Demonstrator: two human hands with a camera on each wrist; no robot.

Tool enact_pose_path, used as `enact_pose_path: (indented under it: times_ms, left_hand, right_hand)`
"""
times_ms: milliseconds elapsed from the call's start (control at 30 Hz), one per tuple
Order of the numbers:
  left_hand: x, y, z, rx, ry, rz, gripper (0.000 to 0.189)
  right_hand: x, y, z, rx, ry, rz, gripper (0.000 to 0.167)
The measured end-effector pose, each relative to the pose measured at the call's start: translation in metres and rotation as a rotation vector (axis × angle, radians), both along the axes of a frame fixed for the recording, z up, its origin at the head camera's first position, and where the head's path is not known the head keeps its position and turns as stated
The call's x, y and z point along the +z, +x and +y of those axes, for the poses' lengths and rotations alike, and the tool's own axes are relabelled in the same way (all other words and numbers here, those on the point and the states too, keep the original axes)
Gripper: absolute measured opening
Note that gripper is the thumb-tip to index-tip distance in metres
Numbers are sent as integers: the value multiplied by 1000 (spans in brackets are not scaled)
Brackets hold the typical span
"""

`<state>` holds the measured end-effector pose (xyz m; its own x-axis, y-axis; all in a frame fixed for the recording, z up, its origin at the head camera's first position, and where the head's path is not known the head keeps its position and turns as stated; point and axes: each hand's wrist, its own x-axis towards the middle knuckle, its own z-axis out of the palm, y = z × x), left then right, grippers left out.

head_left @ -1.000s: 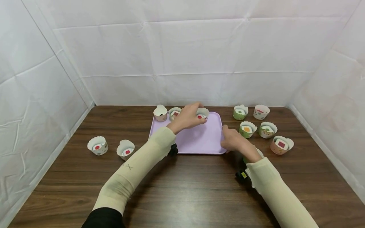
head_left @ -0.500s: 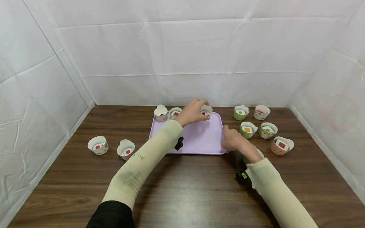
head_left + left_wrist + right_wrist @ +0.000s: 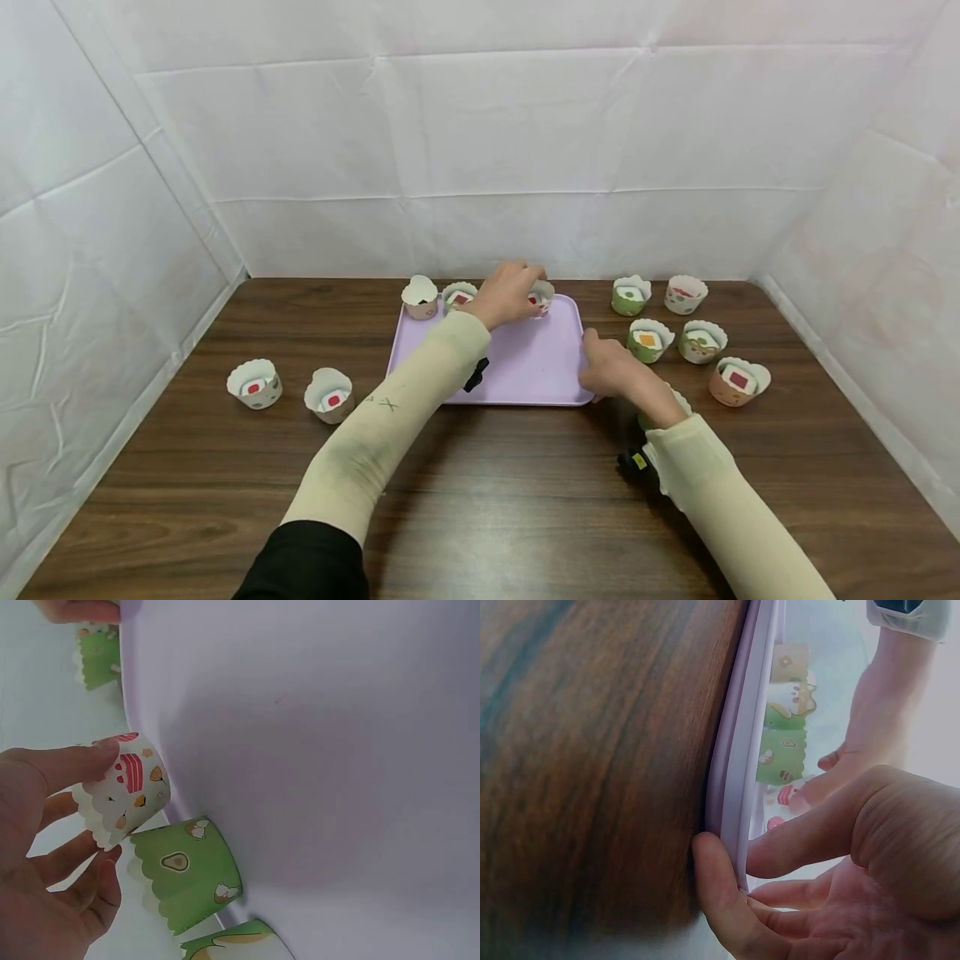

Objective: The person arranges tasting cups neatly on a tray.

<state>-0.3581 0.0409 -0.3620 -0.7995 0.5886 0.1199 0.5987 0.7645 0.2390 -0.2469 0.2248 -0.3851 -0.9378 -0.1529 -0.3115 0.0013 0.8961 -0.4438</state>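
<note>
My left hand point(image 3: 508, 296) pinches a white paper baking cup point(image 3: 139, 784) printed with pink cake slices, at the back right of a lilac tray point(image 3: 532, 367). Inside that cup point(image 3: 541, 298) a white piece with a red mark shows in the head view. Close beside it in the left wrist view stands a green avocado-print cup point(image 3: 187, 870), hidden behind my left hand in the head view. Two more cups, one pinkish point(image 3: 421, 298) and one green and white point(image 3: 458, 295), fill the tray's back left. My right hand point(image 3: 618, 371) grips the tray's right front edge between thumb and fingers.
Right of the tray stand several filled cups, such as a green one point(image 3: 649, 340) and an orange one point(image 3: 738, 382); one is partly behind my right wrist. Two cups point(image 3: 255, 384) point(image 3: 330, 396) stand on the left. White sheeting point(image 3: 480, 150) encloses the table point(image 3: 495, 500).
My left hand has moved the white cup a little right along the tray's back, then slightly lower. My right hand has stayed at the tray's edge.
</note>
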Motion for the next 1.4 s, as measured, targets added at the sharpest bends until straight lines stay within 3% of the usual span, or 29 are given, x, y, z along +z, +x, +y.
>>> enact_pose_path:
  times_ms: [633, 1067, 1400]
  left_hand:
    - [-10, 4, 13, -1, -129, 110, 40]
    - [-12, 3, 20, 68, -156, 97, 45]
    - [-14, 6, 20, 73, -168, 101, 46]
  right_hand:
    - [-2, -1, 1, 2, 11, -1, 64]
    - [-2, -2, 1, 0, 6, -4, 66]
    - [-3, -2, 0, 2, 13, 0, 67]
